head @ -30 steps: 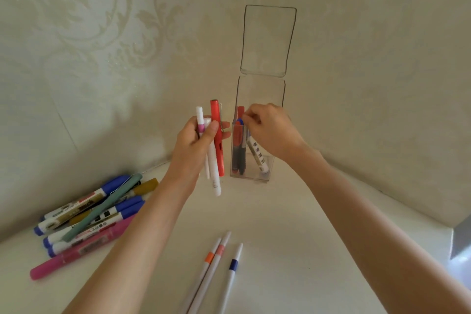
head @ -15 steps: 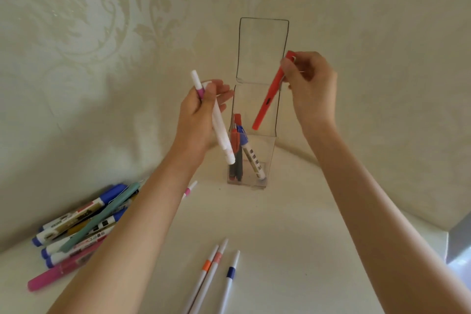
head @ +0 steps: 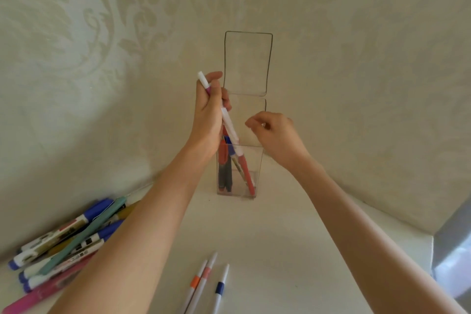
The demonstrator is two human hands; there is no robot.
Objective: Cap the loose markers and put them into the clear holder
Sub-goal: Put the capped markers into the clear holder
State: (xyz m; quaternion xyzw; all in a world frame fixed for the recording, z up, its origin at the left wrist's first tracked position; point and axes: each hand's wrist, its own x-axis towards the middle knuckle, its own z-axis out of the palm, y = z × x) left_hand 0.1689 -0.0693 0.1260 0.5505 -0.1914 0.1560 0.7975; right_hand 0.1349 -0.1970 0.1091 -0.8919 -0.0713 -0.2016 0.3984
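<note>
While right hand (head: pixel 275 132) hovers, left fingers (head: pixel 216 76) pinch white marker (head: pixel 229 126) near top.

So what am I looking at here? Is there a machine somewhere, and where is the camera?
There is no machine here. These are a person's two bare hands, filmed by a single wide-angle camera worn on the person's head and looking forward and down. That is why both forearms reach in from the bottom edge. The left hand grips a thin white pen with a pink band, slanting down to the mouth of the clear holder. The right hand hovers above the holder with loosely curled fingers and holds nothing. A red pen and a few markers stand in the holder. On the white surface lie a pile of markers at the left and three thin pens near the bottom.
</note>
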